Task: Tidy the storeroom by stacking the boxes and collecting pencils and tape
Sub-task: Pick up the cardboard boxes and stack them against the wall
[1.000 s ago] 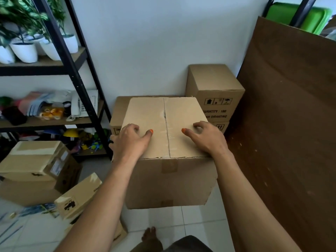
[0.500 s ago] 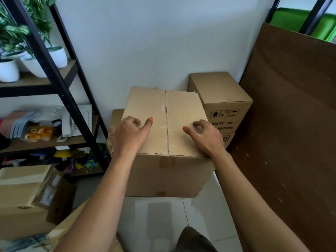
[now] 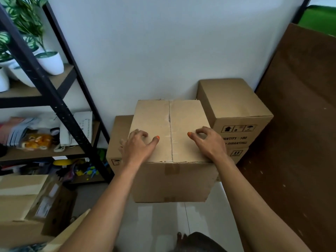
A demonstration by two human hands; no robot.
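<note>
Head view, looking down at a plain cardboard box (image 3: pixel 169 131) with both hands on its closed top flaps. Left hand (image 3: pixel 138 146) lies on the left flap, fingers bent, fingertips and thumb pressing the cardboard, not wrapped round anything. Right hand (image 3: pixel 207 142) on the right flap, fingers arched, tips touching the surface, thumb stretched toward the centre seam. Box sits on a lower box (image 3: pixel 118 140) against the white wall (image 3: pixel 154 51); its front overhangs that box above the tiled floor (image 3: pixel 163 220). Just right of it, touching or nearly so, a printed box (image 3: pixel 234 106) stands on another one. Brown board (image 3: pixel 294 142) leans at far right. Black shelf rack (image 3: pixel 60 110) at left holds potted plants (image 3: pixel 49 60) and clutter. More cartons (image 3: pixel 27 202) on the floor, lower left.
</note>
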